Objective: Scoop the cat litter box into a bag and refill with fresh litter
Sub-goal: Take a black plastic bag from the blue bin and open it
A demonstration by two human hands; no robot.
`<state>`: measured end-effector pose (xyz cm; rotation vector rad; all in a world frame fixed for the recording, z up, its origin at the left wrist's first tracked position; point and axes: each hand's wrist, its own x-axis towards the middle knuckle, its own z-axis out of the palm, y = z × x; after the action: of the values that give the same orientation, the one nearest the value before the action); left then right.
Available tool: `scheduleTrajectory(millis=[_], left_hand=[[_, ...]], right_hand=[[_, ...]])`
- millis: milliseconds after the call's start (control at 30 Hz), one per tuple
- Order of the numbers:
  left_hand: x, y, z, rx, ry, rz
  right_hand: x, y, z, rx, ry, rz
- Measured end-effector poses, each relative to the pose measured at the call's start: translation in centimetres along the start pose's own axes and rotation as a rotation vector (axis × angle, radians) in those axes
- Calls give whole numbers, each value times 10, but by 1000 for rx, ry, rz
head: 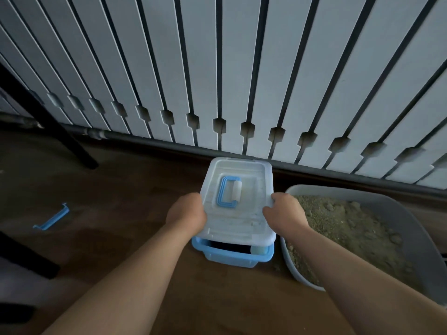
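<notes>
Sitting in the lower right of the frame, the grey litter box (408,221) held lumpy, clumped litter (346,228) and looked unscooped. No bag or scoop was visible, so the task seemed hardly begun, with scooping, bagging and refilling all left. Just left of it, at centre frame, stood a blue-rimmed storage bin (232,253), its translucent lid (238,213) sitting askew so a dark gap showed at the near edge. Both hands gripped that lid: the left hand (187,211) curled over its left edge, the right hand (284,211) over its right edge, just beside the litter box's left wall. What the bin held could not be told. A loose blue clip (52,217) lay on the wooden floor (121,189) at middle left.
</notes>
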<state>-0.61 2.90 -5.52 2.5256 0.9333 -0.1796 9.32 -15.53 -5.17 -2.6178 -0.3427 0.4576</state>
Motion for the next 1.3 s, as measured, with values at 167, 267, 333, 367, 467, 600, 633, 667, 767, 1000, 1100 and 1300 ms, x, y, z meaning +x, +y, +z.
scheduleTrajectory(millis=[167, 267, 333, 367, 467, 600, 633, 667, 767, 1000, 1100, 1300], left_hand=[[1, -21, -17, -2, 26, -48], [0, -38, -22, -24, 35, -66], [0, -51, -23, -47, 45, -71], [0, -57, -23, -58, 46, -78], [1, -79, -22, -95, 51, -113], [3, -101, -18, -200, 16, -149], [5, -106, -17, -223, 9, -161], [8, -111, -16, -235, 4, -172], [16, -127, -7, -248, -18, -213], [24, -146, 24, -252, -20, -332], [32, -150, 25, -265, -7, -354], [35, -147, 25, -255, -35, -343]], right_hand=[[-6, -21, 4, 103, -19, -30], [-8, -35, 9, 286, -12, -14], [-7, -44, 15, 404, -32, 9], [-7, -49, 18, 460, -56, 24], [-3, -63, 33, 636, -127, 55], [1, -81, 52, 707, -151, 29], [1, -85, 57, 691, -150, 18], [2, -89, 62, 671, -145, 3], [4, -98, 76, 608, -144, -58], [18, -104, 102, 464, -157, -160], [21, -105, 107, 461, -122, -176], [27, -87, 102, 545, -170, -41]])
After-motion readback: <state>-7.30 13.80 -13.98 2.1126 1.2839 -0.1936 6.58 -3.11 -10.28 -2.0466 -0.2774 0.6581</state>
